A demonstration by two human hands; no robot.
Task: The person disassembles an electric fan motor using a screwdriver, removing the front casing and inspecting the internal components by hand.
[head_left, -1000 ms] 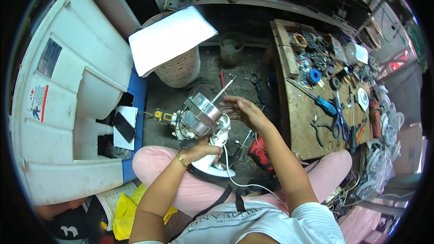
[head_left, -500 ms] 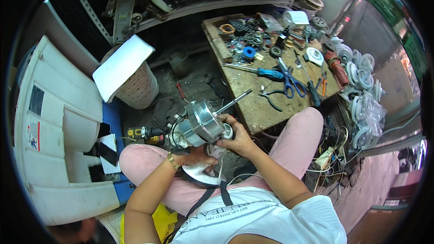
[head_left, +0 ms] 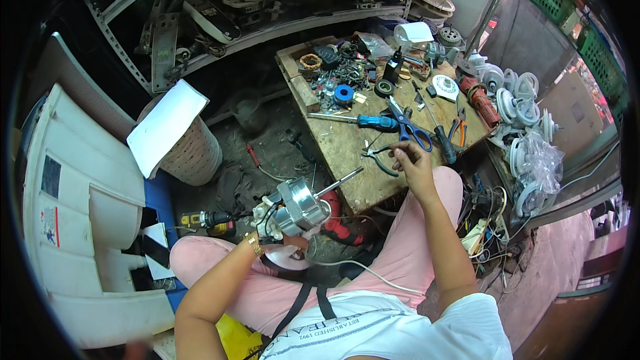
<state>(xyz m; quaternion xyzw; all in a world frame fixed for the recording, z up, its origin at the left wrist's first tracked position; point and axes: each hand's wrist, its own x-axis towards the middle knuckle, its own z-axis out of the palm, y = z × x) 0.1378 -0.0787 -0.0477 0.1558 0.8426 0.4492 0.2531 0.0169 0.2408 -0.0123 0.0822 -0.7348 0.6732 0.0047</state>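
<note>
My left hand is closed under a silver electric motor, holding it above my lap. Its long metal shaft points up and to the right, and white plastic with dark wires sits at its left end. Below that hand is a pale round part with a dark rim, partly hidden. Over the near edge of the wooden table, my right hand has its fingers curled at the handle end of dark-handled pliers, which lie on the tabletop. Blue-handled scissors lie just beyond.
The table also holds a blue screwdriver, orange-handled pliers and small parts. A red tool and a yellow drill lie low beside my legs. White plastic wheels are piled at the right.
My right hand has left the motor and reached right to the pliers on the table. My left hand alone keeps the motor, now slightly lower. The whole view has shifted.
</note>
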